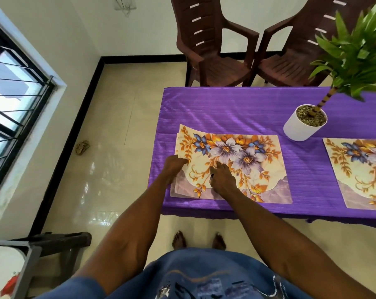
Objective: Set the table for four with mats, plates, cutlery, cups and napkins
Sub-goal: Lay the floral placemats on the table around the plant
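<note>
Mats (247,160), floral, stacked at the purple table's (226,108) left end; the stack's left edge is pinched by the left hand (174,167). Its top is pressed by the right hand (222,180), fingers bent. One more mat (359,169) is laid to the right, near a potted plant (304,124).

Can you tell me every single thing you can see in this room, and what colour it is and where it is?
stack of floral mats: a few, cream with purple and orange flowers, on the table's left part, top one's far-left corner lifted
single floral mat: one, same print, at the right edge, cut off
tablecloth: one, purple, covering the table
potted plant: one, green leaves in a white pot, on the table between the mats
chairs: two, dark brown plastic, at the table's far side
window: one, black frame and bars, left wall
left hand: one, at the stack's left edge
right hand: one, resting on the top mat
bare feet: two, on the cream floor
</note>
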Tool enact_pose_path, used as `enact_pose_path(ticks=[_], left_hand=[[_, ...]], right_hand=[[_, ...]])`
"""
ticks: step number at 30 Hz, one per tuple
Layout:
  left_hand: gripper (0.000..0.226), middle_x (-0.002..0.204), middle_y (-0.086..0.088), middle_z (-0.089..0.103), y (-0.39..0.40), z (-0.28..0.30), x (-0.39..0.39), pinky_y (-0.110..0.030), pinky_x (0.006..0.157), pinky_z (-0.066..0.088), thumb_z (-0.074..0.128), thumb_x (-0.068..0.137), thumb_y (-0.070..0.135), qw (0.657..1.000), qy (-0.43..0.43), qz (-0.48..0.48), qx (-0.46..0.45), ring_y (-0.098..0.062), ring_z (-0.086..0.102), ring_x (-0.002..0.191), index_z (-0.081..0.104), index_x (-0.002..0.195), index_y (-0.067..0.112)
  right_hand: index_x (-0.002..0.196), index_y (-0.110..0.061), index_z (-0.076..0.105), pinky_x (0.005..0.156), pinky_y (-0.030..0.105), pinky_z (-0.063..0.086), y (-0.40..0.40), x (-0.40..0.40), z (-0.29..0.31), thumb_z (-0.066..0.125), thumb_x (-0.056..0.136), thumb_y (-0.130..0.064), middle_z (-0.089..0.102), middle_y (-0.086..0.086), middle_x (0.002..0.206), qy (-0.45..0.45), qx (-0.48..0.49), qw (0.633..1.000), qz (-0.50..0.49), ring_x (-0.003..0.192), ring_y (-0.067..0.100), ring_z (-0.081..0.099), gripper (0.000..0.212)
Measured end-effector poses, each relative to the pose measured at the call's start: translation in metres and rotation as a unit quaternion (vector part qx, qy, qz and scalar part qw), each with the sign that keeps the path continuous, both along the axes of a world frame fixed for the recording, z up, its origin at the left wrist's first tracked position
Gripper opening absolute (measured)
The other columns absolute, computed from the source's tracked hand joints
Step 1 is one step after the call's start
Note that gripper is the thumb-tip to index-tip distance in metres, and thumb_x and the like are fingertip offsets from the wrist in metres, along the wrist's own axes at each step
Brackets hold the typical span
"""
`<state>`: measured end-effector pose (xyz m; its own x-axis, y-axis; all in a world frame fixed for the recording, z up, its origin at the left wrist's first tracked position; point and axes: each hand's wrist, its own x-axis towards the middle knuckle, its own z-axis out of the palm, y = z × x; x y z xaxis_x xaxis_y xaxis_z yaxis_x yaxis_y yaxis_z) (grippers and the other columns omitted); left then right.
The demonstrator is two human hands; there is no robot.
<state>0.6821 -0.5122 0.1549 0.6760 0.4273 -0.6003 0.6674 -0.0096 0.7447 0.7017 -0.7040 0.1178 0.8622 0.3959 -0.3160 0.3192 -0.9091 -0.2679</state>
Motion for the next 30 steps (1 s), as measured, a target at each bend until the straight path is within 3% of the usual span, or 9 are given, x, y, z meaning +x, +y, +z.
enact_pose_path(ticks=[3, 7, 10, 13, 17, 23, 26, 30], left_hand=[[0.036, 0.126, -0.007, 0.065, 0.007, -0.004, -0.002, -0.041, 0.091, 0.054, 0.066, 0.093, 0.022, 0.999, -0.008, -0.035, -0.033, -0.026, 0.063, 0.109, 0.06, 0.126, 0.008], [0.032, 0.117, -0.002, 0.064, 0.003, -0.006, -0.01, -0.023, 0.07, 0.05, 0.061, 0.096, 0.02, 0.996, -0.051, -0.056, -0.052, -0.018, 0.061, 0.103, 0.058, 0.126, 0.011], [0.031, 0.116, -0.003, 0.064, 0.005, -0.009, -0.015, -0.032, 0.085, 0.05, 0.062, 0.095, 0.017, 0.996, -0.059, -0.029, -0.059, -0.018, 0.059, 0.103, 0.059, 0.125, 0.01], [0.038, 0.125, -0.008, 0.065, 0.018, -0.014, -0.021, -0.047, 0.101, 0.048, 0.066, 0.092, 0.015, 0.996, -0.055, 0.008, -0.074, -0.027, 0.06, 0.115, 0.058, 0.128, 0.01], [0.036, 0.12, -0.012, 0.067, 0.038, -0.014, -0.036, -0.051, 0.101, 0.048, 0.068, 0.088, 0.005, 0.99, -0.073, 0.049, -0.114, -0.032, 0.064, 0.109, 0.061, 0.123, 0.005], [0.041, 0.117, -0.013, 0.07, 0.097, -0.013, -0.075, -0.057, 0.098, 0.049, 0.074, 0.084, 0.013, 0.974, -0.109, 0.089, -0.176, -0.035, 0.067, 0.107, 0.064, 0.123, 0.009], [0.029, 0.118, -0.007, 0.07, 0.136, -0.009, -0.094, -0.049, 0.098, 0.049, 0.07, 0.087, 0.01, 0.968, -0.138, 0.111, -0.18, -0.029, 0.066, 0.11, 0.066, 0.115, 0.015], [0.027, 0.109, 0.002, 0.073, 0.204, -0.004, -0.121, -0.037, 0.086, 0.055, 0.062, 0.091, 0.004, 0.958, -0.171, 0.136, -0.187, -0.017, 0.07, 0.099, 0.066, 0.114, 0.018]], right_hand=[[0.144, -0.017, 0.047, 0.111, 0.044, 0.036, 0.0, 0.0, 0.002, 0.061, 0.094, -0.023, 0.034, 0.006, 0.155, 0.003, 0.001, 1.0, -0.004, 0.144, 0.03, 0.028, 0.052], [0.142, -0.016, 0.048, 0.11, 0.044, 0.038, -0.002, -0.001, 0.005, 0.062, 0.092, -0.021, 0.038, 0.008, 0.153, 0.006, 0.019, 1.0, -0.009, 0.141, 0.031, 0.033, 0.052], [0.132, -0.015, 0.058, 0.102, 0.043, 0.048, -0.004, -0.001, 0.003, 0.063, 0.089, -0.025, 0.054, 0.006, 0.14, 0.008, 0.087, 0.996, -0.025, 0.127, 0.03, 0.05, 0.044], [0.12, -0.01, 0.064, 0.094, 0.04, 0.051, -0.008, -0.001, 0.01, 0.061, 0.085, -0.026, 0.063, 0.007, 0.127, -0.006, 0.174, 0.982, -0.073, 0.115, 0.03, 0.057, 0.039], [0.124, 0.0, 0.061, 0.099, 0.04, 0.045, -0.004, 0.006, 0.033, 0.065, 0.084, -0.014, 0.059, 0.016, 0.131, -0.061, 0.233, 0.963, -0.124, 0.12, 0.034, 0.054, 0.043], [0.136, -0.003, 0.051, 0.112, 0.039, 0.031, 0.032, 0.025, 0.058, 0.059, 0.088, -0.014, 0.05, 0.016, 0.142, -0.11, 0.264, 0.946, -0.154, 0.133, 0.033, 0.043, 0.05], [0.139, -0.003, 0.046, 0.113, 0.041, 0.031, 0.061, 0.032, 0.067, 0.054, 0.089, -0.011, 0.047, 0.017, 0.144, -0.13, 0.252, 0.943, -0.172, 0.134, 0.033, 0.04, 0.051], [0.144, 0.0, 0.037, 0.117, 0.042, 0.023, 0.115, 0.038, 0.071, 0.052, 0.09, -0.011, 0.038, 0.02, 0.15, -0.167, 0.197, 0.948, -0.184, 0.14, 0.035, 0.033, 0.057]])
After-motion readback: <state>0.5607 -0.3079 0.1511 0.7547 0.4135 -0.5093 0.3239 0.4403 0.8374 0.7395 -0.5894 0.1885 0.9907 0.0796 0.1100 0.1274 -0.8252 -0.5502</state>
